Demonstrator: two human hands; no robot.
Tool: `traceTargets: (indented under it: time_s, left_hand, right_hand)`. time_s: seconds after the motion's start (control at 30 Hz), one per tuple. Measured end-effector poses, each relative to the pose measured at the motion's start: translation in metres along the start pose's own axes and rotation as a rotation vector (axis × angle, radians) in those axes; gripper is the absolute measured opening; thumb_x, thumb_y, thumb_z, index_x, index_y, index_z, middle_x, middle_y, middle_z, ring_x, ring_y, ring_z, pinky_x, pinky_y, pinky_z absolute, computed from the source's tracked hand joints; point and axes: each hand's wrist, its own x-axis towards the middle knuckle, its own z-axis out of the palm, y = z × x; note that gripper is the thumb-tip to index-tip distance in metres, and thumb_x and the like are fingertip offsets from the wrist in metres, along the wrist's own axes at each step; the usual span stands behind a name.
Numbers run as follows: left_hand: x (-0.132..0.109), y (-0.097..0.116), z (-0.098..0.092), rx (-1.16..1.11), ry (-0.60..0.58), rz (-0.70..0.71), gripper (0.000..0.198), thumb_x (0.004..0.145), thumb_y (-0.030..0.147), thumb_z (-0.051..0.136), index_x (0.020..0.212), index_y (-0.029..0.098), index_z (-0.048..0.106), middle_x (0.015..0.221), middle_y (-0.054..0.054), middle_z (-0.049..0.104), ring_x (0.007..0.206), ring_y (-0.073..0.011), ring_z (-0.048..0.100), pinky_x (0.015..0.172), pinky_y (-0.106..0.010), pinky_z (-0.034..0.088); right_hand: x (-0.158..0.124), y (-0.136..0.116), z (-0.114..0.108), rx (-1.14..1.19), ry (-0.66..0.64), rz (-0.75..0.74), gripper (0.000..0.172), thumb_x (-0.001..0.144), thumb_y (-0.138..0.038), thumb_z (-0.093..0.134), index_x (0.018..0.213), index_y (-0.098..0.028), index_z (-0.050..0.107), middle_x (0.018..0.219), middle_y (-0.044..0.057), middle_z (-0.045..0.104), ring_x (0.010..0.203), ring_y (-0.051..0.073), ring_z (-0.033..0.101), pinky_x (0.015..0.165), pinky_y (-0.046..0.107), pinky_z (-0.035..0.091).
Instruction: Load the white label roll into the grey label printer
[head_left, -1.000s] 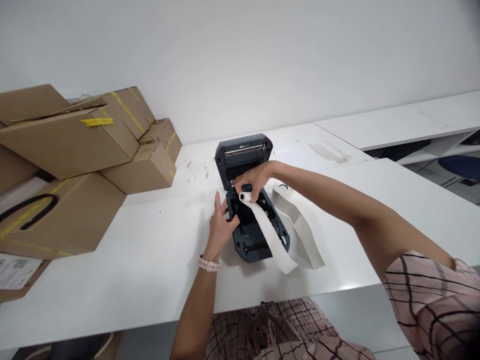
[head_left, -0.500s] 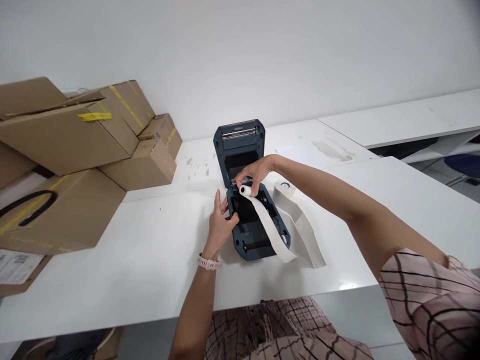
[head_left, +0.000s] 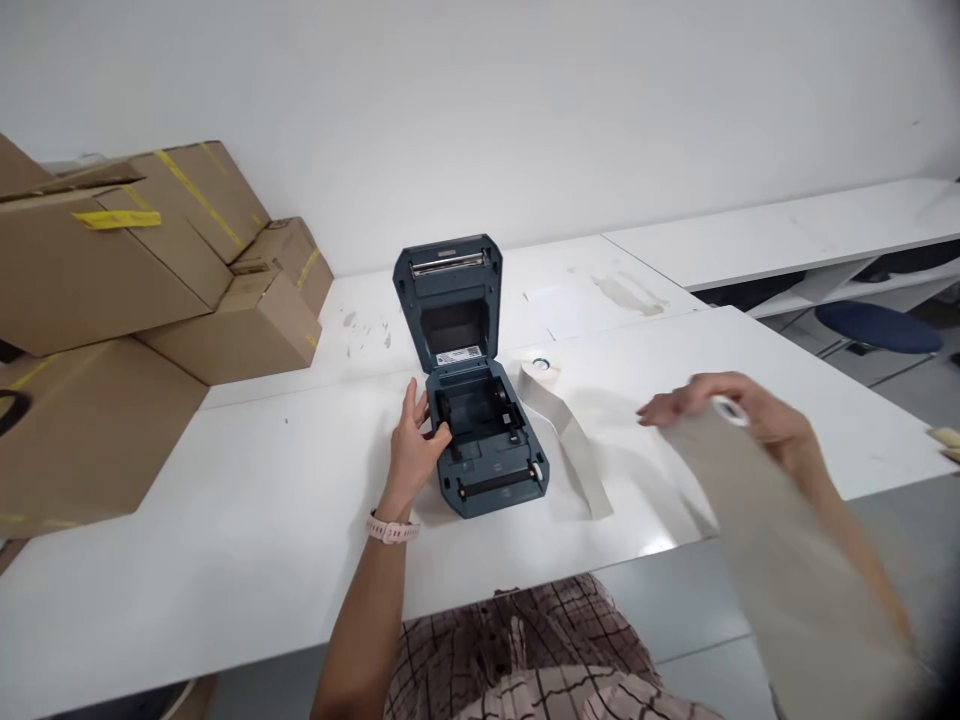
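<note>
A dark blue-grey label printer (head_left: 491,455) sits on the white table with its lid (head_left: 450,325) tipped back. Its roll bay holds no paper. My left hand (head_left: 415,445) grips the left side of the body, thumb over the rim and fingers along the outside. Out to the right, above the table edge, my right hand (head_left: 776,420) is closed around a small label roll (head_left: 694,440), slightly blurred. A long strip trails from it down past the table edge. Another label roll (head_left: 541,374) stands right of the printer, its loose strip lying toward the front.
Cardboard boxes (head_left: 262,325) with yellow tape are stacked on the left of the table. A white shelf unit (head_left: 690,255) runs along the wall at the right. Beyond the table's right edge is a blue stool (head_left: 877,328).
My right hand has lifted the label roll out of the printer and carried it far right, its strip trailing. My left hand stays at the printer's side. The view has shifted rightward.
</note>
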Motion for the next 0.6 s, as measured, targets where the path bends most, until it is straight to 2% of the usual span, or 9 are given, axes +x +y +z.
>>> traceTargets:
  time_s: [0.03, 0.1, 0.2, 0.3, 0.43, 0.53, 0.6]
  left_hand:
    - [0.0, -0.001, 0.0, 0.005, 0.003, 0.004, 0.095, 0.09, 0.032, 0.071, 0.168, 0.031, 0.017, 0.166, -0.015, 0.044, 0.148, -0.0323, 0.05, 0.11, -0.047, 0.053]
    - [0.001, -0.001, 0.0, 0.018, 0.011, 0.008, 0.095, 0.09, 0.031, 0.071, 0.168, 0.029, 0.017, 0.165, -0.016, 0.045, 0.147, -0.0313, 0.051, 0.114, -0.048, 0.05]
    - [0.002, -0.001, 0.001, 0.022, 0.015, 0.001, 0.094, 0.09, 0.031, 0.07, 0.168, 0.028, 0.018, 0.164, -0.018, 0.045, 0.148, -0.0306, 0.051, 0.117, -0.048, 0.046]
    - [0.001, 0.002, 0.0, 0.029, 0.008, -0.011, 0.093, 0.091, 0.032, 0.069, 0.168, 0.028, 0.016, 0.165, -0.019, 0.044, 0.149, -0.0304, 0.049, 0.117, -0.049, 0.046]
    - [0.001, 0.006, -0.003, 0.08, -0.039, -0.021, 0.096, 0.093, 0.032, 0.066, 0.169, 0.03, 0.008, 0.167, -0.018, 0.041, 0.151, -0.0291, 0.046, 0.117, -0.048, 0.045]
    - [0.001, 0.008, -0.006, 0.096, -0.08, -0.007, 0.099, 0.094, 0.03, 0.065, 0.169, 0.03, 0.001, 0.167, -0.019, 0.04, 0.153, -0.0269, 0.044, 0.118, -0.047, 0.042]
    - [0.002, 0.007, -0.006, 0.104, -0.089, 0.0, 0.099, 0.094, 0.03, 0.065, 0.169, 0.029, 0.0, 0.168, -0.019, 0.039, 0.153, -0.027, 0.043, 0.118, -0.047, 0.042]
  right_hand:
    - [-0.004, 0.009, 0.001, -0.053, 0.081, 0.087, 0.036, 0.076, -0.056, 0.084, 0.104, -0.035, 0.074, 0.117, 0.006, 0.079, 0.121, 0.028, 0.071, 0.107, 0.047, 0.054]
    - [0.004, 0.024, 0.008, -0.143, 0.163, 0.157, 0.035, 0.081, -0.049, 0.08, 0.11, -0.03, 0.074, 0.127, 0.012, 0.076, 0.126, 0.032, 0.067, 0.104, 0.052, 0.054]
    - [0.033, 0.041, 0.021, -0.185, 0.196, 0.207, 0.035, 0.079, -0.045, 0.08, 0.108, -0.026, 0.072, 0.128, 0.013, 0.074, 0.128, 0.033, 0.064, 0.111, 0.056, 0.047]
    - [0.051, 0.052, 0.026, -0.161, 0.196, 0.224, 0.039, 0.077, -0.046, 0.08, 0.107, -0.023, 0.072, 0.13, 0.013, 0.072, 0.123, 0.033, 0.065, 0.109, 0.055, 0.048]
    - [0.048, 0.049, 0.008, -0.199, 0.097, 0.222, 0.056, 0.077, -0.042, 0.083, 0.129, -0.027, 0.069, 0.147, 0.01, 0.063, 0.138, 0.03, 0.056, 0.12, 0.05, 0.04]
    - [0.052, 0.038, -0.011, -0.174, 0.139, 0.236, 0.068, 0.081, -0.042, 0.081, 0.144, -0.031, 0.059, 0.159, 0.01, 0.052, 0.148, 0.029, 0.047, 0.124, 0.05, 0.037]
    - [0.072, 0.031, -0.017, -0.187, 0.174, 0.224, 0.074, 0.08, -0.041, 0.082, 0.148, -0.031, 0.054, 0.163, 0.01, 0.046, 0.152, 0.029, 0.042, 0.124, 0.051, 0.036]
